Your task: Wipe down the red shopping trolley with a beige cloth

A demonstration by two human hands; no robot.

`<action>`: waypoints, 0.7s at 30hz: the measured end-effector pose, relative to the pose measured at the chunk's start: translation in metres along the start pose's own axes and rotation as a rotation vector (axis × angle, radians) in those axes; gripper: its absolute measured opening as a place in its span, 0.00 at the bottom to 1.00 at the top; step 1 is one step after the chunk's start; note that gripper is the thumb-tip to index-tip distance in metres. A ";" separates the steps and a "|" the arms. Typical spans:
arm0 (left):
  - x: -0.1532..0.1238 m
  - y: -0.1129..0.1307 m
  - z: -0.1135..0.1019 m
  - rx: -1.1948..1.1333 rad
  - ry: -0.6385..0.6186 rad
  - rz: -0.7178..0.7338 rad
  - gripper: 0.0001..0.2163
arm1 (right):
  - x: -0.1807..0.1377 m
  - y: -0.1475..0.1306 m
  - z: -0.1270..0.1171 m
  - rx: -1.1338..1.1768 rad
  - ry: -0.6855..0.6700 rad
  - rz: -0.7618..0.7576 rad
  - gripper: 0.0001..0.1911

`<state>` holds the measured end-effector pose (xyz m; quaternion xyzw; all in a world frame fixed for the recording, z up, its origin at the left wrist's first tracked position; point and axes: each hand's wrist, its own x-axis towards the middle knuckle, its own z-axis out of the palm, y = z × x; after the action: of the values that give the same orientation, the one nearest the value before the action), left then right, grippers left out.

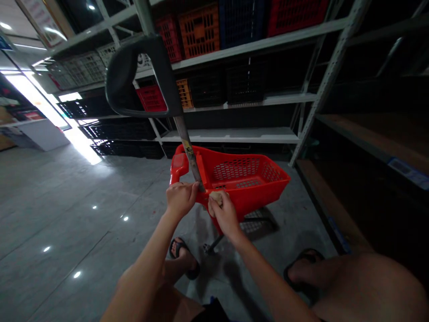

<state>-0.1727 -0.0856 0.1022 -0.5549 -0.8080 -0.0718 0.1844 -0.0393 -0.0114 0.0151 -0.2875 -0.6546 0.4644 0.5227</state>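
A red plastic shopping basket on wheels (pixel 248 179) stands on the floor in front of me. Its metal pull-rod (pixel 187 147) rises towards the camera and ends in a black loop handle (pixel 140 76). My left hand (pixel 181 199) is closed at the foot of the rod, where it meets the basket's rim. My right hand (pixel 223 212) is closed beside it on a small pale thing I cannot make out, pressed against the same joint. The basket looks empty. My bare knees and sandalled feet show below.
Metal shelving (pixel 234 134) runs behind the basket, holding orange, red, blue and black crates (pixel 199 29). Wooden shelves (pixel 375 134) stand close on the right. Grey tiled floor (pixel 67 210) stretches to the left, towards a bright opening.
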 end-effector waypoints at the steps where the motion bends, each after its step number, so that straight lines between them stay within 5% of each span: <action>1: 0.000 0.001 0.000 -0.011 -0.004 0.018 0.28 | 0.005 -0.012 0.002 0.026 -0.039 -0.003 0.07; 6: 0.000 0.005 -0.002 -0.054 -0.033 0.087 0.23 | 0.064 -0.090 0.015 0.218 -0.050 -0.087 0.12; 10: -0.002 0.014 -0.001 -0.149 0.031 0.111 0.27 | 0.130 -0.165 0.024 0.175 0.010 -0.464 0.15; 13: -0.005 0.023 0.000 -0.191 0.090 0.151 0.27 | 0.143 -0.190 0.032 0.110 0.107 -0.620 0.23; 17: -0.007 0.033 0.002 -0.158 0.091 0.174 0.22 | 0.102 -0.143 0.035 0.040 0.102 -0.440 0.35; 21: -0.005 0.036 0.003 -0.089 0.042 0.177 0.15 | 0.054 -0.065 0.022 -0.084 0.047 -0.153 0.31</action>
<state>-0.1386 -0.0759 0.0940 -0.6302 -0.7478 -0.1028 0.1818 -0.0687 0.0018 0.0960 -0.2693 -0.6810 0.3883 0.5594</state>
